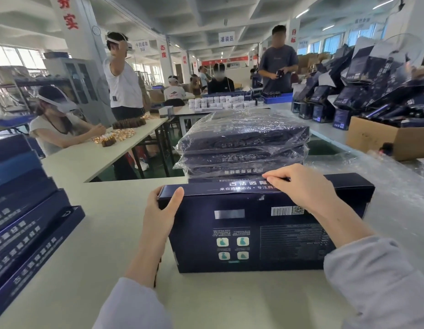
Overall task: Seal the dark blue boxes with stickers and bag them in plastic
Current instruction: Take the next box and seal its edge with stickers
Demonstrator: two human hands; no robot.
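Box: the dark blue box [253,233] is up on its long edge on the white table [87,245], right in front of the person, barcode face toward the camera.
Left hand: the left hand [161,210] clamps the box's left end, thumb on the near face, fingers wrapped round the far corner. That's a firm hold.
Right hand: the right hand [301,186] lies over the top edge, fingers bent, tips down on the narrow top face with the white lettering. Whether anything is pinched under those fingertips, I cannot tell.
Behind: a stack of bagged boxes [244,143], wrapped in clear plastic, sits just beyond the box.
Left side: a row of blue boxes [28,222] leans along the table edge.
Right side: loose plastic film [384,176] is spread on the table, with a cardboard carton [384,141] behind it.
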